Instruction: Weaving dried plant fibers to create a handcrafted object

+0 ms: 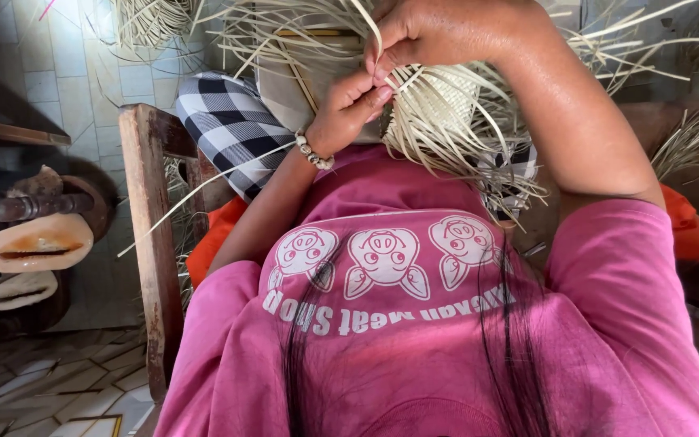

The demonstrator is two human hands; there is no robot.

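A half-woven piece of pale straw strips [446, 121] rests on my lap, with loose strip ends fanning out all around it. My left hand [351, 101], with a bead bracelet at the wrist, pinches strips at the edge of the weave. Just above it, my right hand [438, 31] grips other strips, and its fingertips almost touch the left hand's. A pale rounded form [293, 89] lies under the weave, mostly hidden by the strips. My pink printed shirt fills the lower part of the view.
A worn wooden chair frame [151, 243] stands at my left. Black-and-white checked cloth [228, 121] covers my knee, with orange fabric [216, 239] below it. Rounded wooden shapes [38, 243] sit at far left on a tiled floor [66, 388]. More loose strips [151, 20] lie beyond.
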